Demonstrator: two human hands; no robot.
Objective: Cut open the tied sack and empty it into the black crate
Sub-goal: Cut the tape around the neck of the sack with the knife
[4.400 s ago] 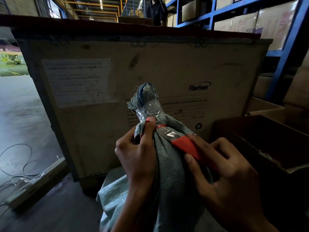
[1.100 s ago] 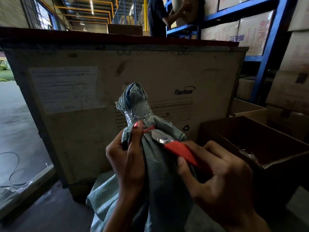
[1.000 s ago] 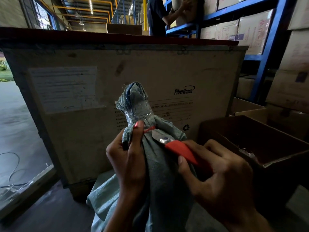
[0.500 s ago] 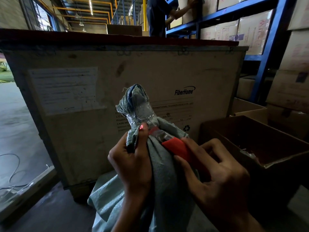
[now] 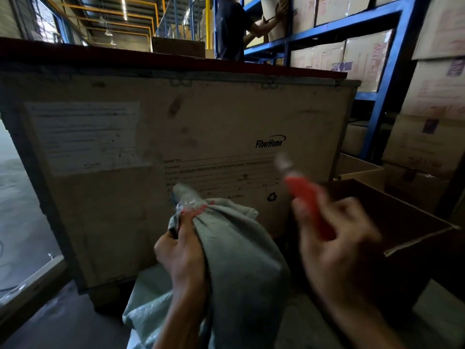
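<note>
Grey-green sack (image 5: 234,250), taped neck drooping

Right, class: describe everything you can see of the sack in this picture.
The sack is grey-green woven material, creased and slumped, standing in front of a big wooden crate. Its neck is bunched, wrapped in clear tape with a red tie below, and leans left. The left hand grips it just under the tie. The right hand holds a blurred red cutter clear of the sack. Whether the tie is cut cannot be told.
</note>
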